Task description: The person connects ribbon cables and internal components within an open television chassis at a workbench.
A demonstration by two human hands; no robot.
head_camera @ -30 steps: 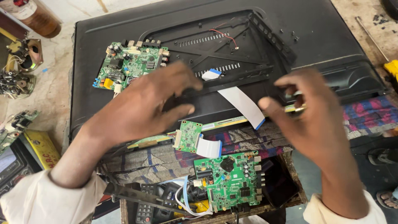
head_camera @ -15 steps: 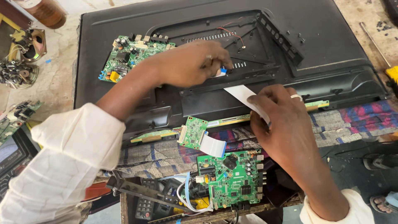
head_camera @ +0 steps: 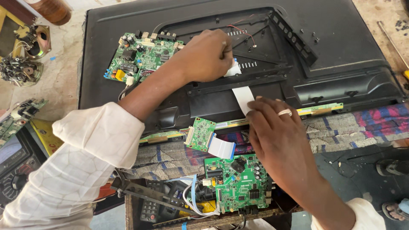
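Bright even daylight, soft short shadows, mild sheen on black plastic, sharp focus, slight edge distortion

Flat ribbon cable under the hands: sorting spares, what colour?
White, seen clearly in the head view: flat ribbon cable.

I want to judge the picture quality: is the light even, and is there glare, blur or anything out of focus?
Head view: soft, even daylight; a mild sheen on the black panel back, no harsh glare; the left hand, right hand and white ribbon cable are sharp, and the green circuit board shows crisp parts; the edges bend slightly.
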